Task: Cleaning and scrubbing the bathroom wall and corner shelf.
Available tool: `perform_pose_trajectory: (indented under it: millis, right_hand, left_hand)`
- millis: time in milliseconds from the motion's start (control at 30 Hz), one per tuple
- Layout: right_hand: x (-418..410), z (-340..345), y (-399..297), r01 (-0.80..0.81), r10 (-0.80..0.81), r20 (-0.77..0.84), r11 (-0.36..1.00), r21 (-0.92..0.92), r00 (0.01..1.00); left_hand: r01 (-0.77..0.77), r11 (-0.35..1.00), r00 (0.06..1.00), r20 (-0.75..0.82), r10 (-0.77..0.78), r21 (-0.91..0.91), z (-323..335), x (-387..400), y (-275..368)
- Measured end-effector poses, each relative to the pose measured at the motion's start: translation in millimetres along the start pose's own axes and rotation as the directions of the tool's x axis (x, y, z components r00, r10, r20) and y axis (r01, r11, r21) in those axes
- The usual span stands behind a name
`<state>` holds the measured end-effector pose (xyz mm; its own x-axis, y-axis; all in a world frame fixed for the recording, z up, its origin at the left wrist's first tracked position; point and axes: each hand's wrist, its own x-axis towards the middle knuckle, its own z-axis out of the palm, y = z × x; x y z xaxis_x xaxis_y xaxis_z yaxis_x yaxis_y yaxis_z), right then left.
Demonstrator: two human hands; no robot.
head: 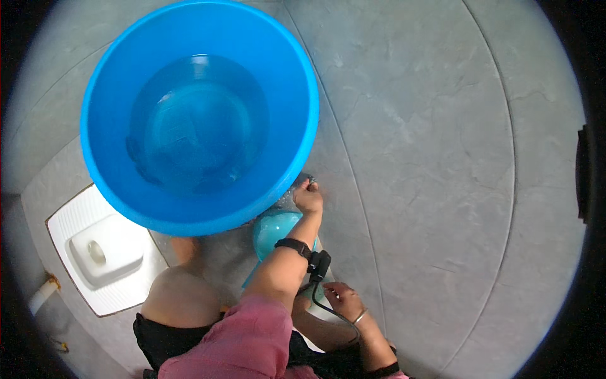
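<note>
A large blue plastic tub (310, 118) with clear water in its bottom stands at the upper left. My left hand (307, 196), fingers curled, is at the tub's lower right edge, touching a small dark shiny thing amid splashing water; whether it grips this is unclear. Beneath my left forearm lies a teal plastic dipper (274, 232), its handle pointing down-left. A black strap with a black device (319, 265) and a cable is on that wrist. My right hand (344, 301), wearing a bangle, hangs lower right, fingers loosely bent and apart, nothing visible in them. A white and green object (326, 311) is partly hidden beside it.
A white squat toilet (102, 251) is set in the floor at the left, beside the tub. A white pipe (43, 296) comes out at the far left. A grey wall (426, 142) rises on the right. My bent knees are below the tub.
</note>
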<state>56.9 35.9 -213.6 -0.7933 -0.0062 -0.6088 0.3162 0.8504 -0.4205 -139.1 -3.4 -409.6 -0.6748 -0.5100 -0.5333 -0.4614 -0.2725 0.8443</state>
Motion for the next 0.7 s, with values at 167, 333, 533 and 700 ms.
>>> perform_pose_trajectory:
  millis: [167, 333, 533, 700]
  right_hand:
    - [-4, -6, 14, -0.001, -0.001, -0.08, 1.0, -0.023, 0.997]
    - [-1, -9, -5, 0.024, -0.025, -0.108, 1.0, -0.005, 0.994]
    - [3, -11, -4, 0.016, -0.018, -0.077, 0.999, -0.029, 0.997]
    - [6, -9, -6, 0.005, -0.005, -0.06, 1.0, -0.015, 0.998]
  left_hand:
    - [-0.137, 0.969, 0.954, 0.292, 0.073, 0.207, -32, -72, -5]
    - [-0.403, 0.908, 0.847, 0.423, 0.322, 0.115, -78, -91, -27]
    - [-0.352, 0.924, 0.9, 0.325, 0.291, 0.149, -75, -86, -10]
    - [-0.3, 0.943, 0.944, 0.189, 0.271, 0.143, -81, -83, -20]
